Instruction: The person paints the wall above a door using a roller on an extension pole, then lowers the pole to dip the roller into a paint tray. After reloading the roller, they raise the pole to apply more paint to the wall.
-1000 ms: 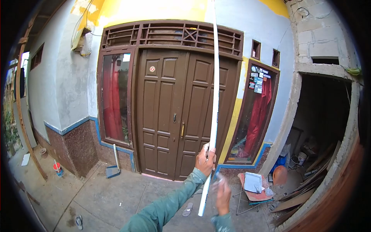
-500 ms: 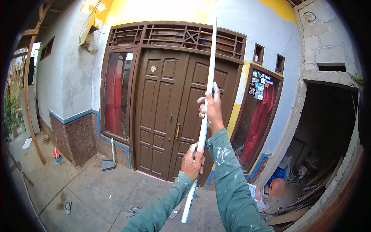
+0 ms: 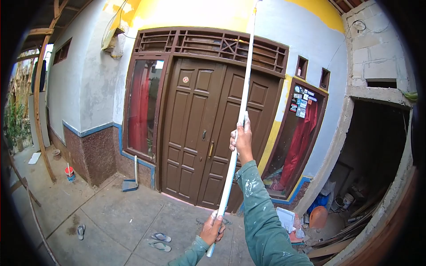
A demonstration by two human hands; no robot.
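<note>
A long white pole (image 3: 230, 177) slants up across the view, its top end reaching the bright upper wall (image 3: 213, 15). My right hand (image 3: 242, 139) is closed round the middle of the pole, in front of the brown double door. Lower down, close to the pole's bottom end, my left hand (image 3: 212, 230) is wrapped around it. Whitish smears mark the fingers of both hands, and white spots dot the green right sleeve (image 3: 262, 208). What is fixed at the pole's top is too small and bright to make out.
Behind the pole stands a brown double door (image 3: 186, 128) between red-curtained windows. A dustpan (image 3: 130, 184) leans at the wall, and a red bucket (image 3: 69, 173) stands further left. Sandals (image 3: 160, 241) lie on the concrete floor. Clutter fills a dark doorway (image 3: 368, 146) on the right.
My left hand has moved down to near the pole's bottom end, further from my right hand. My right hand appears lower in view, and the scene has shifted slightly right.
</note>
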